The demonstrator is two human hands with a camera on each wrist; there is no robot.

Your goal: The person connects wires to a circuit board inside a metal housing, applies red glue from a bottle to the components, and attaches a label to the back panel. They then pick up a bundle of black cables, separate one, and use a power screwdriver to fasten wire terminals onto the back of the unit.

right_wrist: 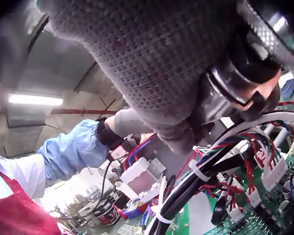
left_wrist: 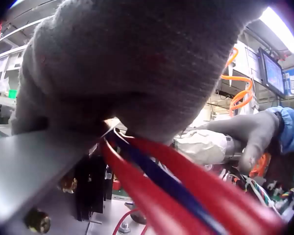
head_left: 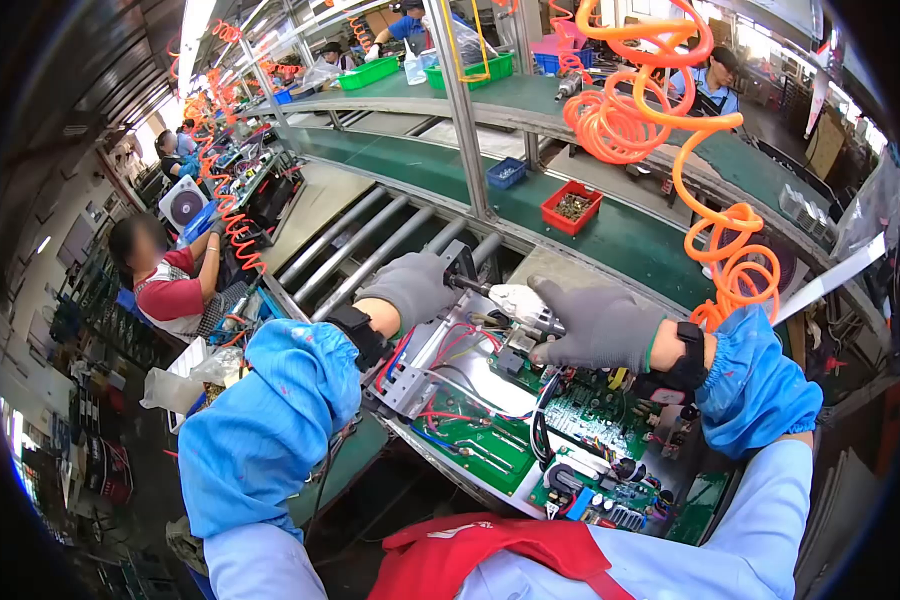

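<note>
My gloved left hand (head_left: 410,288) holds a black part (head_left: 458,268) at the far left end of an open metal chassis (head_left: 406,390). Red and blue wires (left_wrist: 171,183) run out below that hand in the left wrist view. The gloved right hand (head_left: 607,328) grips a powered driver (head_left: 520,303) partly wrapped in white. Its dark shaft points left, and its tip meets or nearly meets the black part. Green circuit boards (head_left: 595,415) with bundled cables lie below the right hand. The left fingertips are hidden from the head camera.
Metal rollers (head_left: 370,245) lie beyond the left hand. A red bin (head_left: 571,207) of small parts and a blue bin (head_left: 506,173) stand on the green bench behind. Orange coiled hoses (head_left: 735,250) hang at the right. A person (head_left: 175,285) sits at the left.
</note>
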